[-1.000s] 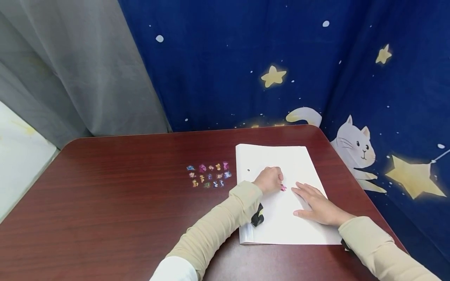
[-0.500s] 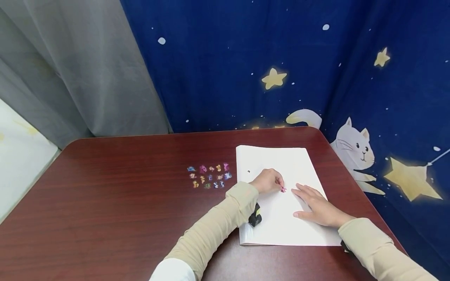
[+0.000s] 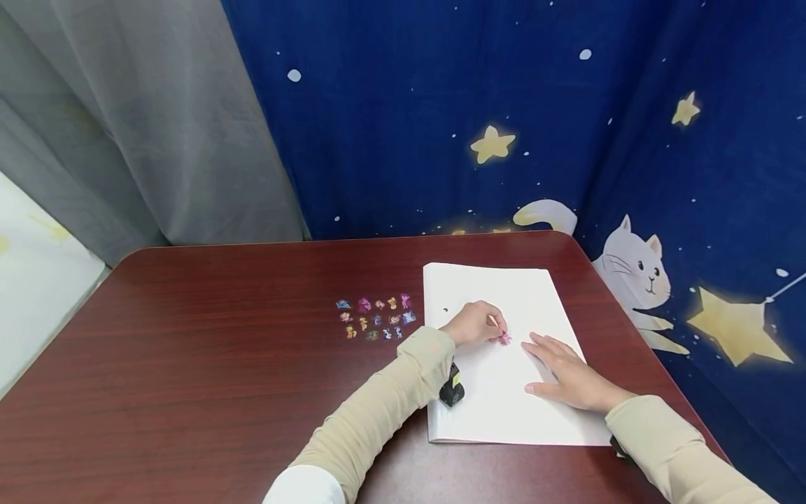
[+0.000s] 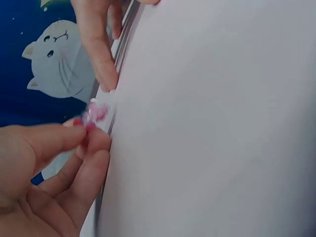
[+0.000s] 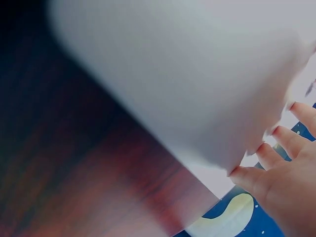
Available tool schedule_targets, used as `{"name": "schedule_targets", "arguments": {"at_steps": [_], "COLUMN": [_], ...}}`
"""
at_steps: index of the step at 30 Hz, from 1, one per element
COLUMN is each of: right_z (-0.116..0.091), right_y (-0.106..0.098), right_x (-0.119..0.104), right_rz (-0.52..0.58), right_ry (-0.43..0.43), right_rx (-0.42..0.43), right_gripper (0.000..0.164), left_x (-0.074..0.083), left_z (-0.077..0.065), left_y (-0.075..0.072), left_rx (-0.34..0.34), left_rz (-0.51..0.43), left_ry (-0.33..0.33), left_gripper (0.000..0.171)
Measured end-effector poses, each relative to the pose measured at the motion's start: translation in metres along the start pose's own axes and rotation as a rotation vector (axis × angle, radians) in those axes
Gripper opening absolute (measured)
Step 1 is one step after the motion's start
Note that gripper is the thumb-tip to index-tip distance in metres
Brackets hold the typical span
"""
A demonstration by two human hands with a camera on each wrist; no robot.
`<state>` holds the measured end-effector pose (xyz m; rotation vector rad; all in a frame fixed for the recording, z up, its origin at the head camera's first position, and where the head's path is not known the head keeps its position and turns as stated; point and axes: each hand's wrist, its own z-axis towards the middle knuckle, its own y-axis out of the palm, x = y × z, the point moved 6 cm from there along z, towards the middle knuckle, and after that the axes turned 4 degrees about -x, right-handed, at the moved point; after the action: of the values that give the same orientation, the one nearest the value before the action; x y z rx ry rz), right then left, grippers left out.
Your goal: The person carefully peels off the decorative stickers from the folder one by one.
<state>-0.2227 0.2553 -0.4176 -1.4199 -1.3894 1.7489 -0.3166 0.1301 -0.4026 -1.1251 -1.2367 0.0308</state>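
Observation:
A small pink, pony-shaped sticker (image 3: 505,339) is pinched between the thumb and fingertips of my left hand (image 3: 472,325), over the middle of a large white paper pad (image 3: 497,413). In the left wrist view the sticker (image 4: 94,114) pokes out past the fingertips, with clear, shiny parts among the pink. My right hand (image 3: 569,374) rests on the right side of the pad, its fingers straight and spread, their tips pointing toward the sticker. The right wrist view shows these fingers (image 5: 291,140) against the white paper.
Left of the pad, several small colourful character stickers (image 3: 376,320) lie in rows on the dark red wooden table (image 3: 220,392). A small dark mark (image 3: 446,310) shows on the pad's upper left. Behind the table hangs a blue curtain (image 3: 403,126) with stars and a cat.
My left hand has shifted slightly left and turned, so more of the pink sticker shows at its fingertips. The right hand stays in place on the pad.

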Motion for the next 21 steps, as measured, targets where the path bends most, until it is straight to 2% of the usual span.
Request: {"name": "schedule_targets", "arguments": {"at_steps": [4,6,13,18,21], "right_z": [0.0,0.0,-0.001,-0.001,-0.002], "right_y": [-0.001,-0.001,0.0,-0.002,-0.004], "right_x": [-0.001,-0.001,-0.001,-0.002,-0.004], "right_rz": [-0.003,-0.001,0.003,0.014,0.013], "right_ry": [-0.012,-0.013,0.0,-0.014,-0.029], "right_rx": [0.007,0.008,-0.007,-0.001,0.012], "right_gripper": [0.069,0.069,0.07,0.069,0.069], "left_x": [-0.007,-0.01,-0.018,-0.037,-0.046], "left_z": [-0.003,-0.006,-0.02,-0.033,-0.039], "left_y": [-0.004,-0.009,-0.03,-0.047,-0.058], "left_rx": [-0.02,-0.022,-0.023,-0.003,0.018], "left_rz": [-0.121,-0.149,-0.142,-0.187,-0.154], "left_ry": [-0.015,-0.015,0.028,-0.04,-0.061], "left_gripper": [0.008,0.008,0.007,0.006,0.006]}}
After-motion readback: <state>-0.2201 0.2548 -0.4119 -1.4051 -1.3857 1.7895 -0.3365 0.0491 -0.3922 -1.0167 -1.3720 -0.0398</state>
